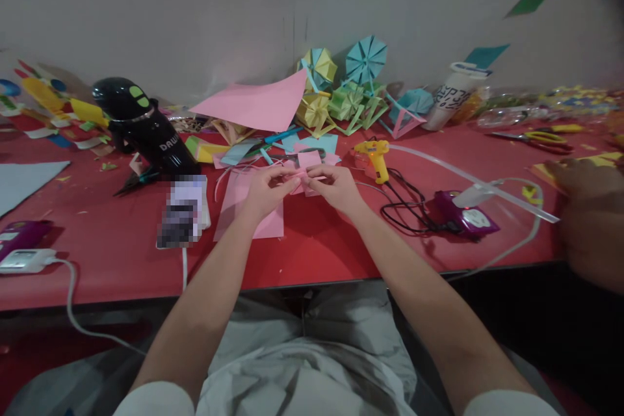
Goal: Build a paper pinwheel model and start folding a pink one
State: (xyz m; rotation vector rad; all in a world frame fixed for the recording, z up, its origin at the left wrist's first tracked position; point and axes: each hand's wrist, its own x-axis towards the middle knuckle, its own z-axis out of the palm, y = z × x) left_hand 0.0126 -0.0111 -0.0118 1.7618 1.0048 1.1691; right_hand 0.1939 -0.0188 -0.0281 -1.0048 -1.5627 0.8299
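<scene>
Both my hands meet over the red table (316, 240), pinching a small piece of pink paper (298, 183) between thumbs and fingers. My left hand (270, 190) grips its left side, above a flat pink sheet (266, 224). On the other side, my right hand (336, 187) is closed on the same piece. The exact fold of the paper is partly hidden by my fingers. More pink scraps (310, 158) lie just behind my fingertips. A yellow glue gun (375, 157) with a clear glue stick (468, 175) in its back rests to the right of my right hand.
Behind stand folded paper pieces (365, 62) and a large pink sheet (258, 103). A black bottle (146, 127) leans at left, near a phone (182, 211). A purple power strip (465, 214) with cables, a white cup (451, 96), scissors (533, 138) and another person's arm (592, 221) are at right.
</scene>
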